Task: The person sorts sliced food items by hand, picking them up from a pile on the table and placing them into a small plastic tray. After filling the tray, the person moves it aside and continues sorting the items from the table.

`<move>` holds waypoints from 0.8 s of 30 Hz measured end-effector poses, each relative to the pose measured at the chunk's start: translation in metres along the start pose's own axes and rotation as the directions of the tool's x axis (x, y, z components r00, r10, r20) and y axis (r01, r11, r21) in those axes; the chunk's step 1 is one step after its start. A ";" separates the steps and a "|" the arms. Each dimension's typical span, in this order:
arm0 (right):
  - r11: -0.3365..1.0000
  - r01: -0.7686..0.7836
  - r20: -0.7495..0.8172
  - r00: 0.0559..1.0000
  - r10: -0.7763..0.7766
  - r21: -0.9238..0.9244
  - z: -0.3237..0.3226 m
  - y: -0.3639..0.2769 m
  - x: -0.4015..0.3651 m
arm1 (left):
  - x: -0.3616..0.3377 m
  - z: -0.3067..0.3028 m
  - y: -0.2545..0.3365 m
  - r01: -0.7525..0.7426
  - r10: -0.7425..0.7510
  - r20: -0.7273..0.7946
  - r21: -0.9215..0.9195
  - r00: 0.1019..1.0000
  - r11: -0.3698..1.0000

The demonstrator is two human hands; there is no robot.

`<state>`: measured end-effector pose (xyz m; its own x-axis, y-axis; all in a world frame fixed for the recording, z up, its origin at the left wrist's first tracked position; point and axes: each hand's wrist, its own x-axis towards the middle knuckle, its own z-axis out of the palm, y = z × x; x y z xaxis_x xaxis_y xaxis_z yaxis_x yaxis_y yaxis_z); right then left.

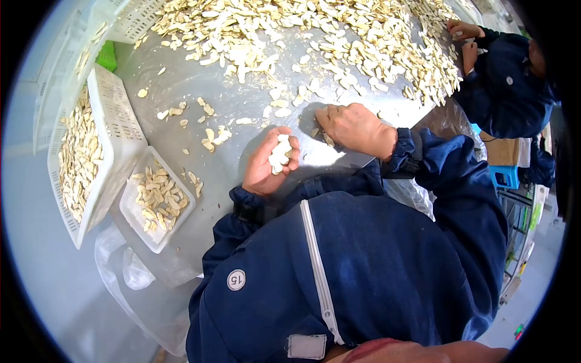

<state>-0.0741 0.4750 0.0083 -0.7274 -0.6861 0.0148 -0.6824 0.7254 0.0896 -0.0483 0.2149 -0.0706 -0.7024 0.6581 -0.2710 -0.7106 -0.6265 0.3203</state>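
Observation:
My left hand [270,161] is cupped palm-up above the metal table [200,91] and holds a small handful of pale seeds [280,154]. My right hand [350,126] rests knuckles-up on the table just to the right of it, fingers curled down over a few loose seeds at the near edge of the big seed pile [315,36]. Both arms wear dark blue sleeves. What lies under the right hand's fingers is hidden.
A small clear tray [130,209] with seeds sits at the table's left edge, beside a white slotted basket [115,109] also holding seeds. Another white basket [130,21] stands at the far left. A co-worker's hands [466,39] in blue sleeves work at the pile's right. Plastic bag [136,272] below.

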 end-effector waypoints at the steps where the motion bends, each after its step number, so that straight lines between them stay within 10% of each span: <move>1: 1.000 -0.012 0.001 1.000 0.012 -0.013 0.002 0.000 0.000 | 0.000 0.000 0.000 -0.001 0.001 -0.004 0.001 1.000 1.000; 8: 0.976 -0.089 0.039 0.994 0.098 -0.200 0.014 -0.010 0.009 | 0.000 0.003 0.000 0.005 -0.005 -0.008 0.000 1.000 1.000; 13: 0.974 -0.221 0.061 0.974 0.218 0.055 0.018 0.014 0.012 | -0.001 0.002 0.001 0.003 -0.003 -0.010 0.008 1.000 1.000; 15: 0.843 -0.504 0.234 0.857 0.459 0.190 -0.004 0.030 0.017 | -0.001 0.000 0.001 0.003 -0.003 -0.006 0.006 1.000 1.000; 20: 0.649 -0.607 0.067 0.752 0.656 0.460 0.008 0.057 -0.022 | -0.002 0.000 0.000 -0.002 0.002 0.007 0.015 1.000 1.000; 24: 0.747 -0.356 -0.009 0.900 0.435 0.561 0.004 0.030 -0.022 | 0.001 0.000 -0.001 -0.002 0.002 0.014 0.014 1.000 1.000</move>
<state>-0.0791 0.5126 0.0063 -0.9512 -0.3025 0.0612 -0.2918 0.8172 -0.4970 -0.0483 0.2161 -0.0715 -0.7034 0.6625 -0.2578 -0.7083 -0.6223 0.3333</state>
